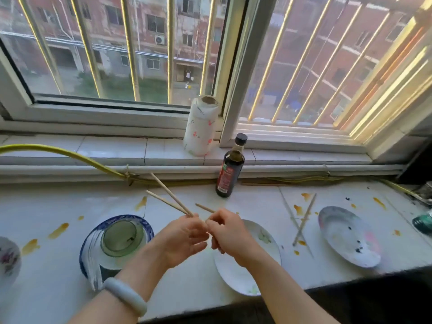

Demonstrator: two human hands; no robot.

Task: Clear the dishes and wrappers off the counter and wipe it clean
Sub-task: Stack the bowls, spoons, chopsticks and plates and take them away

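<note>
hands: left hand (184,237) is pinching two chopsticks (168,197), right hand (225,232) is pinching a third chopstick (204,208), above the white plate (236,277) | step: probably gathering chopsticks | next: reaching right for the crossed pair (304,220) lying on the stained tabletop (58,277) | far: sauce bottle (230,167) standing

A smooth, thick, rounded pale whitish-green bangle (126,295) of stone-like material rings the wrist just behind the left hand (184,239). Behind the right hand (230,232), the forearm is bare down to the frame's lower edge, as is the left.
</note>
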